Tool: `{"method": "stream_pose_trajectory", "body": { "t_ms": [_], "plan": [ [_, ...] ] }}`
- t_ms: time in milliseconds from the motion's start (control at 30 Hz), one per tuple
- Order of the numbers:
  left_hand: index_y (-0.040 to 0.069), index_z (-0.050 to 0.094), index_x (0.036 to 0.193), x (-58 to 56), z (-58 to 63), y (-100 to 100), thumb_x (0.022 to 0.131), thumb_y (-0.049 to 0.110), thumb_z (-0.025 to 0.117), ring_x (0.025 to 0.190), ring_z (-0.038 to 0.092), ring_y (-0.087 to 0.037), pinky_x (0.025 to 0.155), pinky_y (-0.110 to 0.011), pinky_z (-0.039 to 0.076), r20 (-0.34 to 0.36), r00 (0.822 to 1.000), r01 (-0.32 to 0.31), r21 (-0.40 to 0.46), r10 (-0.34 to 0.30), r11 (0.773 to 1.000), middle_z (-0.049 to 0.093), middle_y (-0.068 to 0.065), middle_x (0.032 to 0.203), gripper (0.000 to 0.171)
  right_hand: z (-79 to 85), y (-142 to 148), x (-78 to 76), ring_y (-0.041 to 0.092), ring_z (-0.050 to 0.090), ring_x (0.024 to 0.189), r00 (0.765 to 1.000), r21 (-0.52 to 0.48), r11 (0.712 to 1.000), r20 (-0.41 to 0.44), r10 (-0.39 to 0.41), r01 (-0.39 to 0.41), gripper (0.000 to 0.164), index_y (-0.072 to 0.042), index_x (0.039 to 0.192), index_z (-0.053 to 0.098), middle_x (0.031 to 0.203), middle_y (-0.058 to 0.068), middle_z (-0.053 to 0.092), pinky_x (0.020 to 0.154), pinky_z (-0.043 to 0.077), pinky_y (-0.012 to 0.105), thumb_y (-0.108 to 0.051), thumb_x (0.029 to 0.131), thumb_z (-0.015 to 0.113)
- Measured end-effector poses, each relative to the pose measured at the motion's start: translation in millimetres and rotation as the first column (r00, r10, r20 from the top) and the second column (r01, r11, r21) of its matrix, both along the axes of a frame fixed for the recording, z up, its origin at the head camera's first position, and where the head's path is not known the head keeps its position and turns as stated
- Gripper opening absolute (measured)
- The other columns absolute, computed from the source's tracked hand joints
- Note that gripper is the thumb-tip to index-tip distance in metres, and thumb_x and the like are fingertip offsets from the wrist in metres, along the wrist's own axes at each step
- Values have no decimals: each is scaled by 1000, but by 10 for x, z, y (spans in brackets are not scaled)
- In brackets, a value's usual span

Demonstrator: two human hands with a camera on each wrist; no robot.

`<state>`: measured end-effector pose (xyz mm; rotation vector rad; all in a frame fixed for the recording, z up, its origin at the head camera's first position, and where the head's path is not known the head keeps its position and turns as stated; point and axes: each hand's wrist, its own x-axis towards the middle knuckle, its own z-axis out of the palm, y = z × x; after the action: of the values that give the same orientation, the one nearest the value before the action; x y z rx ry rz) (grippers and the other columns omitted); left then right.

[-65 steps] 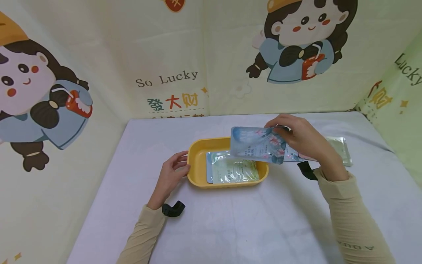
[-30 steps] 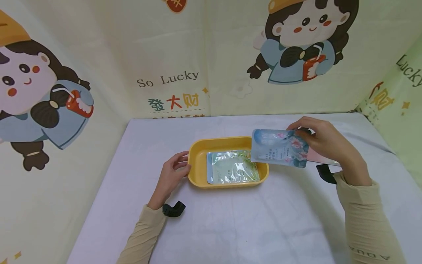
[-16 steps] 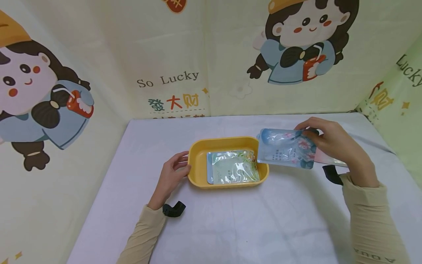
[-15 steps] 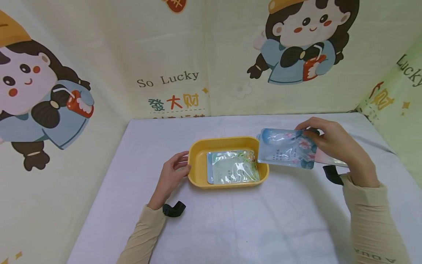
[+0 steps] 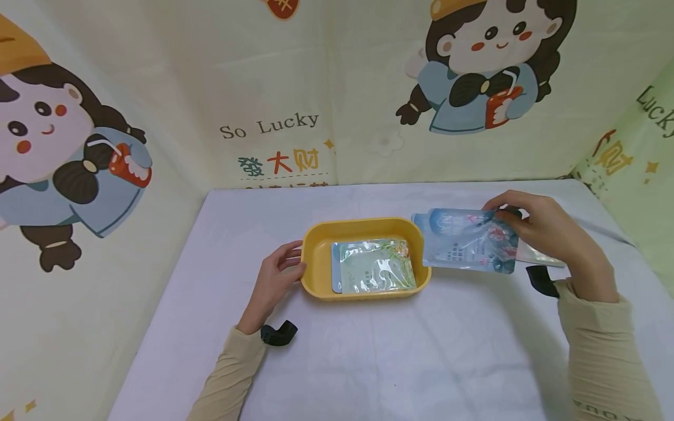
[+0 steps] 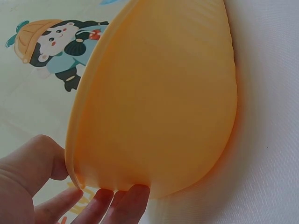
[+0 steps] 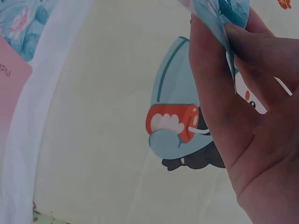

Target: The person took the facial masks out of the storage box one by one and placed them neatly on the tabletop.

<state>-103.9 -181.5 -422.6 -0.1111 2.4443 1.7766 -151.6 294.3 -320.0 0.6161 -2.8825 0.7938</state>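
In the head view, my right hand pinches a flat blue floral sachet between thumb and fingers at its upper right corner. The right wrist view shows this sachet bent at the grip. Another light-blue sachet peeks out behind it, mostly hidden. My left hand touches the left end of a yellow tray, fingertips against its outer wall in the left wrist view. Inside the tray lies a shiny green sachet, on top of a blue one whose left edge shows.
A silvery packet end shows under my right hand. A pink packet and a blue floral packet lie at the left of the right wrist view. White cloth covers the table, with a printed curtain behind.
My right hand has moved right with the blue floral sachet, away from above the tray, over the packets on the right. My left hand and the tray have stayed put.
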Motion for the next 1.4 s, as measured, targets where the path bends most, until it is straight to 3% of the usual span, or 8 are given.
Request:
{"method": "stream_pose_trajectory", "body": {
  "t_ms": [300,533,633,767,833,933,1200,1400],
  "plan": [
    [17,55,138,-7,-2,6,92,15,67,119,60,-26,83,-31,60,7,1000,-6,-6,6,1000,59,-9,132,48,25,98,6,-1,48,87,1000,38,999,-22,2,-1,33,-12,110,71,109,10,69,71,35,0,10,85,68],
    [17,55,138,-9,-7,-3,92,15,67,119,60,-26,82,-30,60,3,1000,-5,-3,5,1000,59,-9,132,48,-22,105,-15,25,58,97,993,84,996,113,-15,5,33,-11,114,70,116,15,68,72,36,1,9,88,64],
    [17,55,138,-12,-15,-6,92,15,67,119,60,-26,82,-30,60,0,1000,-3,-3,3,1000,59,-9,132,48,-47,95,-18,30,60,103,988,97,995,154,-6,-9,34,-11,115,70,120,17,67,80,47,10,9,88,65],
    [17,55,138,-11,-19,-6,92,15,67,119,60,-26,82,-30,60,-2,1000,-2,1,2,1000,59,-9,132,48,-78,91,-23,31,61,103,985,104,994,171,22,-41,34,-10,115,70,121,20,66,80,49,12,9,87,66],
    [17,55,138,-8,-17,-6,92,15,67,119,60,-26,82,-30,60,-2,1000,-3,4,3,1000,59,-9,132,48,-98,93,-28,31,61,103,982,96,994,185,38,-56,33,-10,115,69,123,21,65,75,40,1,8,88,66],
    [18,55,138,-9,-15,-5,92,15,67,118,60,-26,82,-30,60,-3,1000,-3,3,3,1000,59,-9,132,47,-134,88,-25,32,60,105,972,81,994,228,48,-68,32,-10,117,69,126,22,64,76,40,1,6,89,65],
    [17,56,138,-19,-18,2,91,14,66,117,61,-26,82,-31,60,-6,1000,-12,-8,12,1000,60,-9,131,47,-265,98,-37,24,58,94,971,75,992,227,80,-100,31,-9,115,69,114,14,66,72,52,16,7,88,66],
    [17,56,138,-20,-14,3,91,14,67,117,61,-26,83,-31,60,-8,1000,-11,-13,11,1000,60,-9,131,48,-335,101,-66,26,59,94,971,62,993,225,81,-98,30,-6,113,69,112,14,67,72,53,17,8,87,67]
  ]
}}
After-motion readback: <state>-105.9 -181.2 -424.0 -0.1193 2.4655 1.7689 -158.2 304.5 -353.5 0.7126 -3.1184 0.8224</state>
